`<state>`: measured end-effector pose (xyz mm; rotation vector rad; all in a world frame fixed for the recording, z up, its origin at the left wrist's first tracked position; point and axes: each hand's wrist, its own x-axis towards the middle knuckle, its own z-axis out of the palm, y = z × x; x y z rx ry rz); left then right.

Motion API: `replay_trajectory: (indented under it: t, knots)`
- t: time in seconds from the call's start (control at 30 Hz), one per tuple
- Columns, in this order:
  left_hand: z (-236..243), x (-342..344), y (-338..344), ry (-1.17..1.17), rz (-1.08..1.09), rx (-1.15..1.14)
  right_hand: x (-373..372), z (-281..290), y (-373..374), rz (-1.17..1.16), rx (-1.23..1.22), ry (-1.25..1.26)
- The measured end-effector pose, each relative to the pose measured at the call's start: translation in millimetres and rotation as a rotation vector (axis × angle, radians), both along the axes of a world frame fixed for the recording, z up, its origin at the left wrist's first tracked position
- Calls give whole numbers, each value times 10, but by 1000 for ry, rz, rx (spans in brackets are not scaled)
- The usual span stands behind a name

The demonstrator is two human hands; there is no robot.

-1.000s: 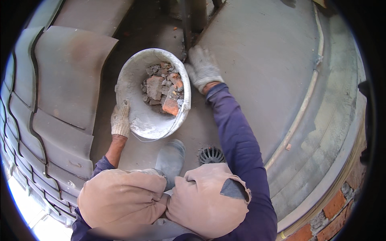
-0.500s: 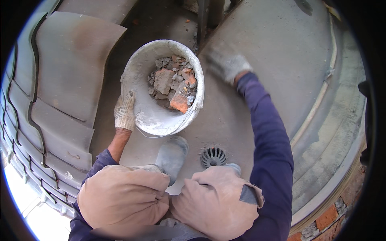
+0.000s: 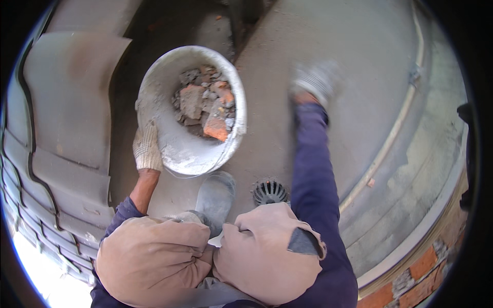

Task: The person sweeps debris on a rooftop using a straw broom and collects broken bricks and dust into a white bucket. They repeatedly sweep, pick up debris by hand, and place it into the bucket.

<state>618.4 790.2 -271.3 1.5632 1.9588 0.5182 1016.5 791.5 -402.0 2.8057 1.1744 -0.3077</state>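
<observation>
A white, dust-caked bucket (image 3: 195,156) is tipped toward me, left of the middle. Inside lie broken brick and mortar rubble (image 3: 192,100), grey lumps with several orange pieces. My left hand (image 3: 147,146), in a pale knitted glove with dots, grips the bucket's near left rim. My right hand (image 3: 317,82), gloved as well, is out over the grey concrete floor (image 3: 272,126), well to the right of the bucket. Motion smears its fingers, so their pose cannot be made out.
Overlapping grey roof tiles (image 3: 77,97) line the left side. Just ahead of my knees is a domed drain grate (image 3: 270,192). A pale pipe (image 3: 382,151) runs along the right, with a low ledge and brickwork (image 3: 423,263) beyond. A dark post (image 3: 239,25) stands at the far side.
My right hand has swung right, away from the bucket's side. In the picture the bucket, tiles and floor have shifted left a little. My left hand stays on the rim.
</observation>
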Motion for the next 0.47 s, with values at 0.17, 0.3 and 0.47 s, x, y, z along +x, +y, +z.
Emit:
replay_trajectory:
  t: [0.17,0.3,0.47]
  knots:
    - [-138,-279,58,34,-99,-64,-483,130,612,483,543,159]
    - [-72,-442,95,-428,21,-321,-331,353,-107,366,505,289]
    - [353,-176,206,-929,184,-766,144,790,-1382,204,507,302]
